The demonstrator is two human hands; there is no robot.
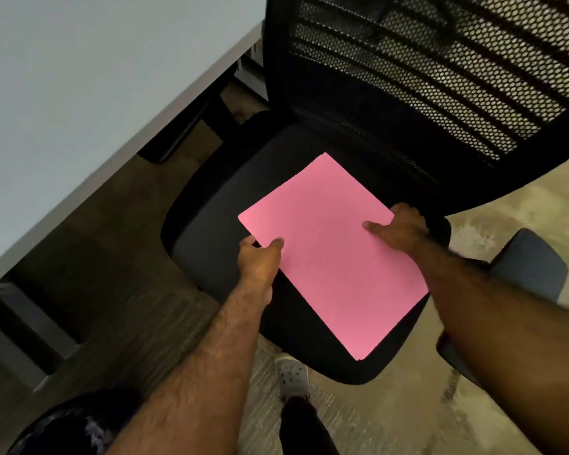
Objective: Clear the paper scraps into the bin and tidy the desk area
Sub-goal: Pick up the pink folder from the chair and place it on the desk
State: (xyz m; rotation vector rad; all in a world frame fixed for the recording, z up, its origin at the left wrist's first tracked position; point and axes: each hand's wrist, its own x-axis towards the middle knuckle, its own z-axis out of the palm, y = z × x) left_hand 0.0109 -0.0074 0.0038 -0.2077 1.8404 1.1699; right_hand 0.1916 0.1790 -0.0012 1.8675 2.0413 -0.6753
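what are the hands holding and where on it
A flat pink paper sheet over the black chair seat: left hand pinches its left edge, right hand its right edge.

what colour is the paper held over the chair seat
Plain pink, no pattern; the flat rectangular paper sheet shows in the head view.

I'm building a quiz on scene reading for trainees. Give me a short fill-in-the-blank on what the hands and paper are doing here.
1. Both hands, the left hand and right hand, grip a sheet of paper coloured ____.
2. The sheet is held over the seat of a black ____.
3. The chair's backrest is made of ____.
4. The white desk lies to the chair's ____.

Missing words: pink; chair; mesh; left
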